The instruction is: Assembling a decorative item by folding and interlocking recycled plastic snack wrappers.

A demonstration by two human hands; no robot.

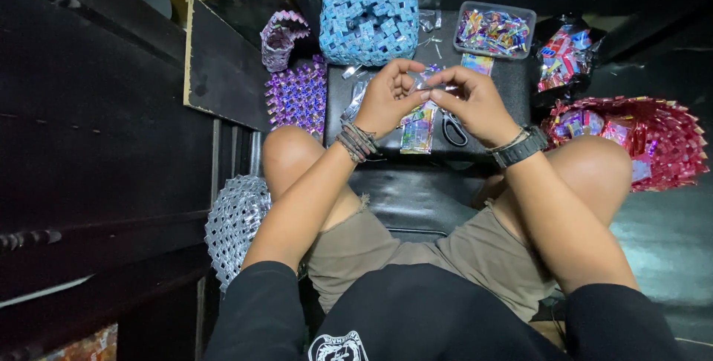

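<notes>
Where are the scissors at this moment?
In the head view the scissors lie on the black stool surface, just below the right hand and right of the colourful wrapper strip.

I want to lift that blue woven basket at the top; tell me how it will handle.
The blue woven basket looks made of folded wrapper strips, so it is probably light for its size. The tight weave and boxy shape suggest it holds its form, perhaps flexing when squeezed. Its glossy surface may be a little slippery, and its broad base makes tipping unlikely.
</notes>
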